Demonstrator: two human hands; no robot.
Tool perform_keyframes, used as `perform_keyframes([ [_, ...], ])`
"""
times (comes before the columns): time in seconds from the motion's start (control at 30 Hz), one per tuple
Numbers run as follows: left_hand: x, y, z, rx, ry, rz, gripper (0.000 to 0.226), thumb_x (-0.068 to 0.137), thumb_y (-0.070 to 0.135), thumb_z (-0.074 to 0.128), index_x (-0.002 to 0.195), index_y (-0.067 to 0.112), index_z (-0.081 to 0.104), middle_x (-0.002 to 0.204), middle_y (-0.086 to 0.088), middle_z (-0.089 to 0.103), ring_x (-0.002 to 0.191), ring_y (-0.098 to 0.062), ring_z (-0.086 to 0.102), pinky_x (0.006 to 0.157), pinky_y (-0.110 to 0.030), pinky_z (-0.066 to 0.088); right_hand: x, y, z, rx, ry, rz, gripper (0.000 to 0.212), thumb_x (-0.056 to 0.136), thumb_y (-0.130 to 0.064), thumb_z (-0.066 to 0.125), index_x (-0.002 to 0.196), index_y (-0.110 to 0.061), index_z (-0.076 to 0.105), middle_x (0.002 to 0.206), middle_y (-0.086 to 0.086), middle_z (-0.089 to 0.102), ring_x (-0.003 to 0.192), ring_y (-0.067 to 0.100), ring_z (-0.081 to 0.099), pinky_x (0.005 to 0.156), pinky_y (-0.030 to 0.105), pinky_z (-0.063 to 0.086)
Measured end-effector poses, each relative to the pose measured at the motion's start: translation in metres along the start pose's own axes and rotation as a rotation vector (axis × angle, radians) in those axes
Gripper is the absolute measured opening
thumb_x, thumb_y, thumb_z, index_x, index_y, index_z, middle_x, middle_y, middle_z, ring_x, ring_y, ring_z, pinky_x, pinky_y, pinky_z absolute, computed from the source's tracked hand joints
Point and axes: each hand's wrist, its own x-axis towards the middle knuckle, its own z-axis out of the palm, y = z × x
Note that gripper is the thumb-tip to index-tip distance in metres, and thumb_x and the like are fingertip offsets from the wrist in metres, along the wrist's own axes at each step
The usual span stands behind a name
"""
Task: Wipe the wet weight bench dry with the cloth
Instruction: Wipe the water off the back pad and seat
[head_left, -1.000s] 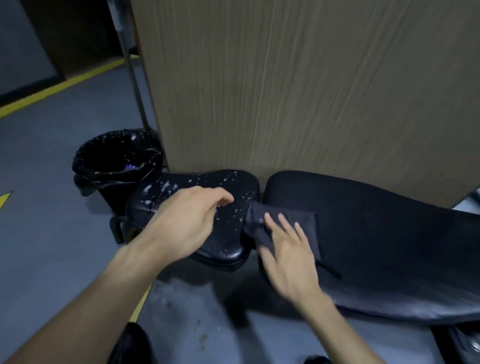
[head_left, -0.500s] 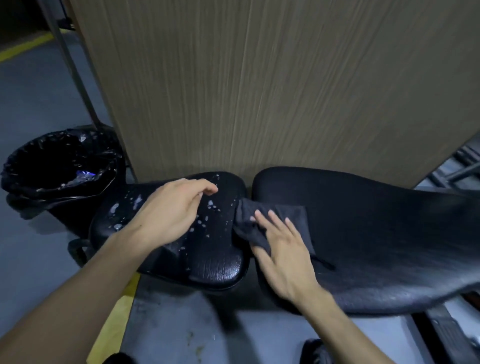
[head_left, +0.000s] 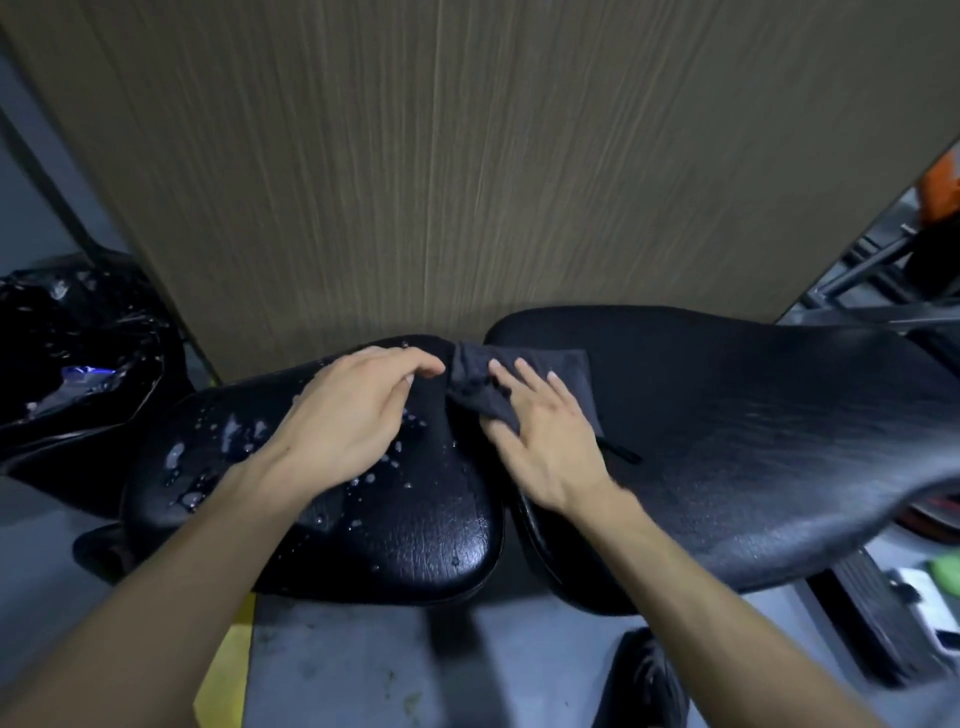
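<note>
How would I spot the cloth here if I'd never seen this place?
Find the tall wooden panel; a black weight bench lies at its foot. Where the seat pad meets the long back pad, a crumpled dark grey cloth lies under the right hand. It is matte fabric, unlike the shiny, droplet-covered seat pad.

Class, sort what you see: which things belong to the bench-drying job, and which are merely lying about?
Belongs to the job:
cloth
seat pad, still beaded with water
back pad
left hand
right hand

Lying about:
bin with black liner
wooden panel
</note>
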Motion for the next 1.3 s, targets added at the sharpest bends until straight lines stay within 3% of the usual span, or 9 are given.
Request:
perform_keyframes([
  [0.3,0.004,0.017,0.013,-0.012,-0.039,0.074,0.037,0.104,0.014,0.041,0.127,0.033,0.063,0.12,0.012,0.063,0.116,-0.011,0.057,0.096,-0.027,0.041,-0.156,0.032,-0.032,-0.029,-0.105,-0.171,0.071,0.084,-0.035,0.05,0.153,-0.029,0.037,0.163,-0.02,0.022,0.152,0.007,0.015,0.124,0.03,0.008],
  [0.53,-0.023,0.047,0.02,-0.031,-0.011,0.107,0.036,0.103,0.012,0.044,0.124,0.031,0.066,0.106,0.019,0.057,0.106,-0.007,0.055,0.093,-0.029,0.043,-0.137,0.127,-0.064,0.037,0.203,0.489,0.053,0.094,-0.048,0.039,0.132,-0.018,0.059,0.146,0.007,0.055,0.136,0.032,0.045,0.117,0.037,0.024],
  [0.63,-0.03,0.057,0.028,-0.028,-0.013,0.114,0.036,0.103,0.011,0.043,0.124,0.03,0.066,0.109,0.019,0.057,0.106,-0.006,0.055,0.093,-0.027,0.042,-0.155,0.067,-0.026,-0.002,0.259,0.341,0.058,0.092,-0.043,0.042,0.142,-0.017,0.055,0.155,-0.005,0.043,0.148,0.017,0.033,0.123,0.035,0.015],
  [0.73,-0.032,0.064,0.038,-0.014,-0.026,0.128,0.036,0.102,0.009,0.044,0.124,0.028,0.067,0.115,0.013,0.064,0.112,-0.011,0.059,0.094,-0.028,0.043,-0.18,0.025,-0.009,0.02,0.118,0.028,0.063,0.087,-0.039,0.047,0.148,-0.022,0.048,0.159,-0.013,0.035,0.151,0.009,0.023,0.124,0.033,0.013],
  [0.83,-0.033,0.07,0.048,0.002,-0.048,0.122,0.036,0.102,0.009,0.045,0.123,0.026,0.068,0.117,0.009,0.067,0.113,-0.015,0.06,0.096,-0.031,0.045,-0.183,0.05,-0.03,0.029,0.098,-0.042,0.06,0.087,-0.038,0.05,0.145,-0.021,0.051,0.156,-0.013,0.039,0.146,0.009,0.035,0.122,0.029,0.019],
  [0.93,-0.039,0.068,0.052,0.035,-0.077,0.13,0.035,0.103,0.01,0.045,0.124,0.025,0.068,0.121,0.008,0.068,0.116,-0.013,0.06,0.098,-0.027,0.043,-0.176,0.117,-0.057,-0.038,0.16,0.239,0.063,0.087,-0.047,0.041,0.141,-0.019,0.056,0.149,0.001,0.051,0.137,0.024,0.047,0.118,0.027,0.025],
  [1.1,-0.053,0.057,0.049,0.123,-0.071,0.146,0.034,0.1,0.008,0.049,0.12,0.026,0.069,0.118,0.008,0.07,0.113,-0.014,0.063,0.099,-0.035,0.048,-0.173,0.182,-0.085,0.001,0.252,0.623,0.07,0.086,-0.051,0.024,0.125,-0.007,0.061,0.137,0.018,0.059,0.128,0.034,0.05,0.109,0.045,0.037],
  [1.2,-0.059,0.056,0.046,0.155,-0.057,0.153,0.033,0.099,0.006,0.05,0.119,0.024,0.069,0.117,0.007,0.071,0.112,-0.016,0.064,0.099,-0.035,0.049,-0.171,0.122,-0.051,0.003,0.319,0.502,0.069,0.087,-0.044,0.033,0.132,0.0,0.06,0.144,0.014,0.056,0.138,0.03,0.047,0.119,0.043,0.024],
  [1.3,-0.07,0.056,0.043,0.181,-0.045,0.138,0.033,0.098,0.004,0.051,0.118,0.022,0.071,0.118,0.006,0.071,0.111,-0.016,0.064,0.099,-0.03,0.047,-0.179,0.047,-0.019,0.105,0.264,0.216,0.064,0.085,-0.041,0.042,0.14,-0.012,0.057,0.151,-0.001,0.049,0.144,0.019,0.04,0.121,0.037,0.017],
])
